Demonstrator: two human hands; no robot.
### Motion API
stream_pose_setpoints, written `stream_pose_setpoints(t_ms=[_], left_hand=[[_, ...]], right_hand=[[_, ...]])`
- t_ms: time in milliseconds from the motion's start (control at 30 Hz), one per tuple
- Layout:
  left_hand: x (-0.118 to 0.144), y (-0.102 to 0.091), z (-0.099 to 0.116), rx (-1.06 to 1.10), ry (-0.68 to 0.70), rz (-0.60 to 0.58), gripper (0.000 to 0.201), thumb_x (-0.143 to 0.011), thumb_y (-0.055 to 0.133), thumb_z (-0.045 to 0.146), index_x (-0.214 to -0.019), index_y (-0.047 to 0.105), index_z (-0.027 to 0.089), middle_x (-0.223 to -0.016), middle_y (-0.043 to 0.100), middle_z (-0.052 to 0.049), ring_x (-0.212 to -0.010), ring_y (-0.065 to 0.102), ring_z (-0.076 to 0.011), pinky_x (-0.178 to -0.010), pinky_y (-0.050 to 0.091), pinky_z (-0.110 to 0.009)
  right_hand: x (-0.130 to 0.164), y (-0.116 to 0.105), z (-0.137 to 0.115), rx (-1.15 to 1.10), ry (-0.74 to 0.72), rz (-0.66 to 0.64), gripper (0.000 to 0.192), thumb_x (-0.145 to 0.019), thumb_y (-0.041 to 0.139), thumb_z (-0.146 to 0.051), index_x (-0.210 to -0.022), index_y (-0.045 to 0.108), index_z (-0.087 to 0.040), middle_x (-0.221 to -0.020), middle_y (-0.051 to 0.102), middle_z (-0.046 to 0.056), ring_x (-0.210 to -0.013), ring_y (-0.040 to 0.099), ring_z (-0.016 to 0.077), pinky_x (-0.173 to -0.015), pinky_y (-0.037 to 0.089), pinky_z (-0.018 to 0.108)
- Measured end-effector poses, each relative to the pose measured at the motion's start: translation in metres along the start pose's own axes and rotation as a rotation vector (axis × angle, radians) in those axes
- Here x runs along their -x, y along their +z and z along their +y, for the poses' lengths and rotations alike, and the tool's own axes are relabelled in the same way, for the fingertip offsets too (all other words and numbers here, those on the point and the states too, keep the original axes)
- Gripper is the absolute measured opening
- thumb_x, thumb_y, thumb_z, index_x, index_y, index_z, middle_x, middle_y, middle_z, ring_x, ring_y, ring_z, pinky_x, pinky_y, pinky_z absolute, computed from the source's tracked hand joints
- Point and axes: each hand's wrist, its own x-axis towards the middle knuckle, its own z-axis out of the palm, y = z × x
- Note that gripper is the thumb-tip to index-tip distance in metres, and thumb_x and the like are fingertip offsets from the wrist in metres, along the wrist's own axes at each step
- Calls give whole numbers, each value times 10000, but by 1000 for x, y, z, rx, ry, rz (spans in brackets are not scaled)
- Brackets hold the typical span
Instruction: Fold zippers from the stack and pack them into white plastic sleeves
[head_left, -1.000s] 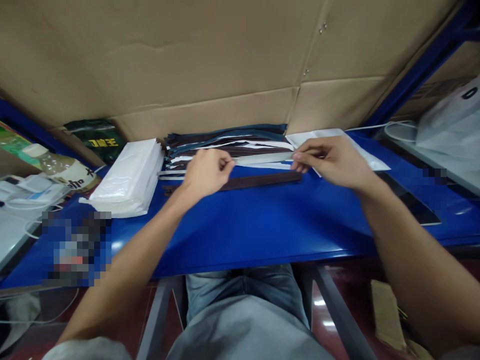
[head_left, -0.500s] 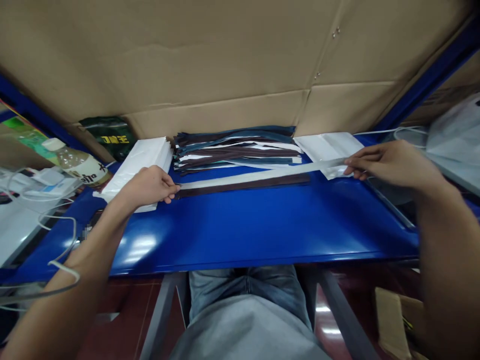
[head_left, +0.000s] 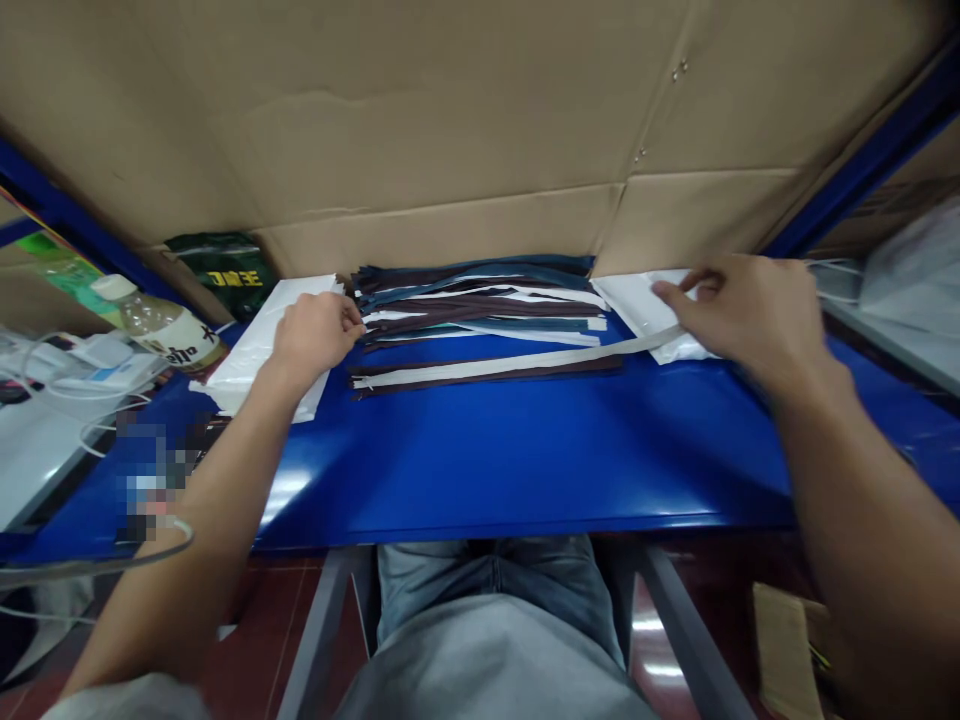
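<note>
A white zipper (head_left: 480, 367) lies stretched along a dark brown zipper (head_left: 555, 368) on the blue table. Its right end rises toward my right hand (head_left: 742, 305), whose thumb and forefinger stand apart above that end. My left hand (head_left: 319, 330) is at the left ends of a zipper pile (head_left: 480, 300), fingers bent and slightly apart. Its fingertips are close to the pile; I cannot make out whether they touch it. Brown, dark blue and white zippers lie lengthwise in the pile.
White packets (head_left: 262, 335) are stacked at left, and another white packet (head_left: 645, 300) lies at right. A drink bottle (head_left: 161, 325), a dark green bag (head_left: 225, 270) and white cables (head_left: 90, 430) occupy the left side. Cardboard (head_left: 450, 120) walls the back.
My left hand has left the white zipper's end and moved up to the pile. The white zipper has come down onto the brown one. My right hand's thumb and forefinger have spread.
</note>
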Motion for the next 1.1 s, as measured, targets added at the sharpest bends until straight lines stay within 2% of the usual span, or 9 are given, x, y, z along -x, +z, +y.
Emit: stream_pose_setpoints(t_ms=[133, 233, 400, 500, 567, 633, 767, 933, 1100], left_hand=[[-21, 25, 15, -317, 50, -32, 352, -944, 761, 316, -1284, 832, 264, -1191, 812, -132, -1078, 732, -354, -958, 567, -475], [-25, 34, 23, -377, 61, -33, 252, -979, 708, 249, -1190, 845, 230, -1281, 772, -163, -1090, 730, -357, -941, 580, -478], [-17, 33, 24, -238, 128, 122, 182, -1009, 623, 207, -1094, 783, 193, -1260, 764, -175, -1110, 723, -362, -976, 564, -503], [-9, 31, 35, 55, 114, 197, 117, -1013, 628, 203, -1099, 708, 197, -1063, 797, -129, -999, 751, -310, -962, 576, -476], [0, 31, 51, 376, 66, 139, 49, -1028, 655, 241, -1055, 661, 200, -907, 787, -97, -840, 757, -259, -867, 605, -431], [11, 32, 72, 695, 46, 9, 113, -1032, 697, 295, -1016, 637, 201, -805, 756, -74, -721, 735, -219, -760, 613, -386], [33, 34, 110, 1080, 52, -276, 205, -972, 814, 325, -1035, 669, 196, -760, 717, -36, -655, 673, -154, -675, 575, -309], [45, 38, 122, 1281, -56, -511, 265, -911, 888, 355, -1035, 715, 197, -773, 674, -2, -643, 601, -104, -642, 519, -250], [45, 48, 116, 1304, -23, -542, 327, -914, 899, 464, -944, 734, 183, -812, 678, -15, -710, 614, -113, -724, 547, -263]], right_hand=[[-7, 6, -69, -133, -185, -37, 305, -991, 731, -498, -955, 812, -206, -921, 820, 133, -861, 733, 305, -803, 491, 412], [-4, 20, -105, -204, -277, -99, 301, -1007, 714, -495, -890, 785, -227, -830, 789, 101, -804, 717, 291, -765, 475, 397], [16, 45, -127, -254, -405, -203, 286, -1025, 687, -477, -910, 751, -224, -789, 749, 62, -711, 673, 251, -683, 426, 373], [28, 54, -131, -334, -494, -241, 210, -1041, 680, -412, -994, 753, -220, -848, 755, 53, -754, 690, 243, -699, 460, 365], [35, 58, -135, -422, -594, -242, 172, -1058, 661, -346, -1110, 760, -215, -1003, 783, 78, -864, 729, 257, -768, 529, 377], [41, 63, -142, -505, -696, -204, 228, -1066, 651, -296, -1257, 743, -212, -1225, 778, 119, -1066, 750, 296, -917, 591, 426], [47, 73, -155, -627, -809, -28, 386, -1068, 687, -280, -1444, 666, -196, -1452, 720, 163, -1395, 658, 346, -1191, 539, 527], [50, 74, -159, -734, -743, 43, 314, -1105, 650, -278, -1411, 696, -224, -1343, 788, 114, -1219, 759, 289, -1097, 608, 467], [49, 70, -157, -769, -804, -4, 224, -1124, 611, -269, -1235, 803, -233, -1163, 849, 76, -1033, 796, 257, -971, 632, 422]])
